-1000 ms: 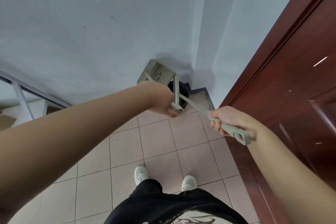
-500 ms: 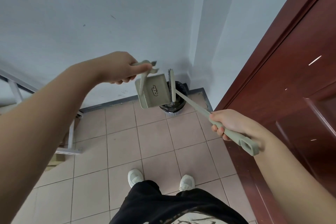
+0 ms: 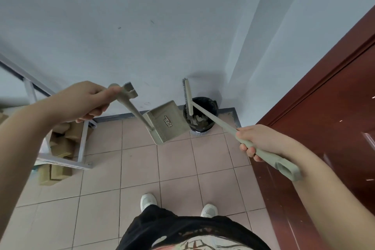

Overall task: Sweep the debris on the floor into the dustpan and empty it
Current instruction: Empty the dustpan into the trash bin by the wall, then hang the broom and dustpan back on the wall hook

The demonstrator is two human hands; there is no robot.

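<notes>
Gripped dustpan [image 3: 164, 122] by handle in curled left hand [image 3: 85, 101], centre-left; clasped broom [image 3: 215, 121] in curled right hand [image 3: 257, 140], lower right.

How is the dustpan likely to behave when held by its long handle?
Probably light: the left hand alone holds the dustpan aloft by its handle end. It looks like moulded plastic, so likely stiff. Hanging tilted, it may swing.

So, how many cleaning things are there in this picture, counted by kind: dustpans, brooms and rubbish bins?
Dustpan: 1, held by the left hand
Broom: 1, held by the right hand
Rubbish bin: 1
Total: 3
</notes>
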